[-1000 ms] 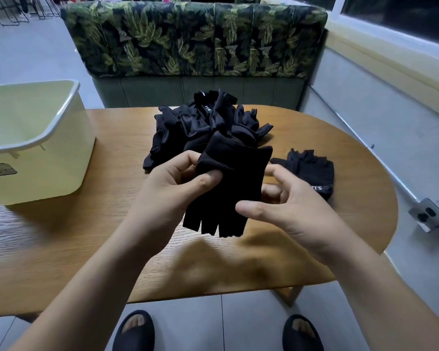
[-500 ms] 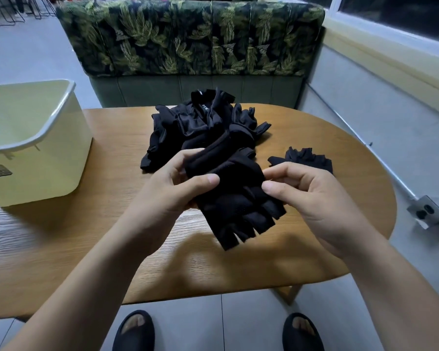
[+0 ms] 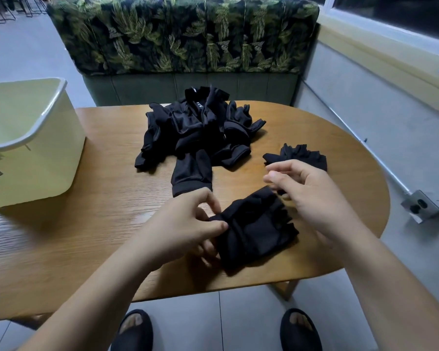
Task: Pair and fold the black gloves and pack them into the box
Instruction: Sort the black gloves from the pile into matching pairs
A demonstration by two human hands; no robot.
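Far left, on the table [image 3: 107, 224]: a pale yellow plastic box [image 3: 36, 153], open-topped, white-rimmed, cut off by the frame edge. Toward the middle, at the table's far side: a loose pile of black gloves [image 3: 198, 127], matte fabric, crumpled and overlapping, a small white mark on one cuff; just in front and touching it, a single glove [image 3: 192, 173] lying flat, ribbed cuff toward the near edge. Nearer the front edge: left hand [image 3: 185, 224], thumb and forefinger closed in a pinch on the cuff end of the worked glove [image 3: 256, 231], other fingers curled beneath; that glove black, thick and layered, resting on the table, short open finger stubs fanned to the right. Right of it: right hand [image 3: 307, 196], poised over the stub end, fingers bent and blurred, thumb close to forefinger; cannot tell whether anything is caught between them. Behind that hand, apart from the pile: a further glove bundle [image 3: 304, 155], black, stubby fingers pointing away, partly hidden.

Underneath: oval wooden top, warm brown, grain visible. Beyond it, a bench seat [image 3: 183, 34] with dark leaf-print back and green base; pale tiled floor [image 3: 162, 312]; two feet in black slippers [image 3: 134, 330] below the near edge; at right, a grey wall under a cream sill, a metal rail along it ending in a socket box [image 3: 420, 206].
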